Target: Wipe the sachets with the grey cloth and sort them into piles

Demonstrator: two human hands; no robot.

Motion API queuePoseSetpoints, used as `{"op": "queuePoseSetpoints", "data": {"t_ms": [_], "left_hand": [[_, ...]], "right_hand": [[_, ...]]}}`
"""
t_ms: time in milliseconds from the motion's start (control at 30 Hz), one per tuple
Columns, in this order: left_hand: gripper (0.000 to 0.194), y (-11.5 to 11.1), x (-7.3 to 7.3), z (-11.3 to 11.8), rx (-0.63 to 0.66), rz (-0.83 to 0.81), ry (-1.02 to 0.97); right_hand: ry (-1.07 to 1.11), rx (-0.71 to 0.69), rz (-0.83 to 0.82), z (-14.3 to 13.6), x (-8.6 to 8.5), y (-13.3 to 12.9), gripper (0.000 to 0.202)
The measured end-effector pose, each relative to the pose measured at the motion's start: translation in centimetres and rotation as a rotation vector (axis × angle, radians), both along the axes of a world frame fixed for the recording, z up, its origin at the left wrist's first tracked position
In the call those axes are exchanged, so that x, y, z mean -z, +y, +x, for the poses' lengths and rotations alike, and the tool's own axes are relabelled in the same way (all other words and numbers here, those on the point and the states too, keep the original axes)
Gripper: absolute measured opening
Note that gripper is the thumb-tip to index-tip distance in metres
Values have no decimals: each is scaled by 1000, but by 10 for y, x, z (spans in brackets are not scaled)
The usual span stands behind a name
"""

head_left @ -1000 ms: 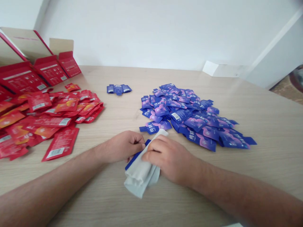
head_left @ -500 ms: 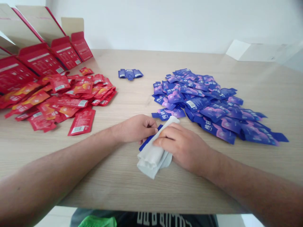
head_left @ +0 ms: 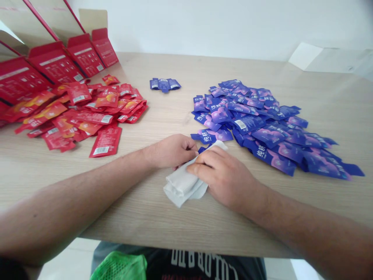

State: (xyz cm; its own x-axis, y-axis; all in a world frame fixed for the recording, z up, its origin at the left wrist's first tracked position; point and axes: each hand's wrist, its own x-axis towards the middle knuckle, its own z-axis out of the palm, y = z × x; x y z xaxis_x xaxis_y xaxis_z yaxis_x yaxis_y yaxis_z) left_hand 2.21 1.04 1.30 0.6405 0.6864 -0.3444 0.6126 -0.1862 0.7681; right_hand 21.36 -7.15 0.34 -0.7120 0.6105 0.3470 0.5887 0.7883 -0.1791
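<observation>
While the white cloth (head_left: 181, 179) is gripped by the closed right fingers (head_left: 208, 158), the blue sachet (head_left: 202, 149), mostly hidden beneath them, is best steadied by the left fingers (head_left: 189, 155), pinched on its edge.

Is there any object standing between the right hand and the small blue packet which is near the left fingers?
Yes, the folded white cloth. The right hand grips it, and it seems to cover most of the blue packet; only a little blue shows between the cloth and the left hand.
</observation>
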Motion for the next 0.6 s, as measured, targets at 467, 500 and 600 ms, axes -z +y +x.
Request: {"op": "queuePoseSetpoints", "data": {"t_ms": [467, 500, 600], "left_hand": [[25, 0, 2, 0, 13, -12, -33], [24, 0, 2, 0, 13, -14, -32], [23, 1, 3, 0, -2, 28, -15]], "right_hand": [[-40, -150, -8, -5, 0, -2, 24], [-34, -141, -12, -4, 0, -1, 24], [8, -7, -15, -1, 1, 1, 23]]}}
